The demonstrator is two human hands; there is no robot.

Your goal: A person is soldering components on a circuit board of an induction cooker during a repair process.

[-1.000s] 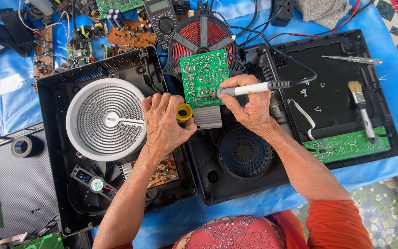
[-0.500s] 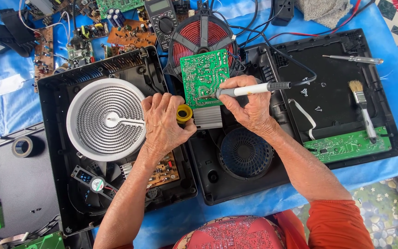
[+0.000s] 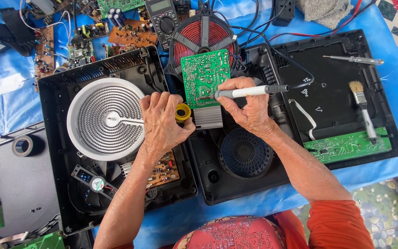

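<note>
I see a table under a blue sheet, strewn with opened cooktop housings and loose boards. Near its left edge lies a tape roll; a white coil plate sits beside it. My left hand is curled shut around a yellow solder spool. My right hand grips a soldering iron, tip on the green circuit board mid-table. Since the earlier frame, both hands have barely shifted.
</note>
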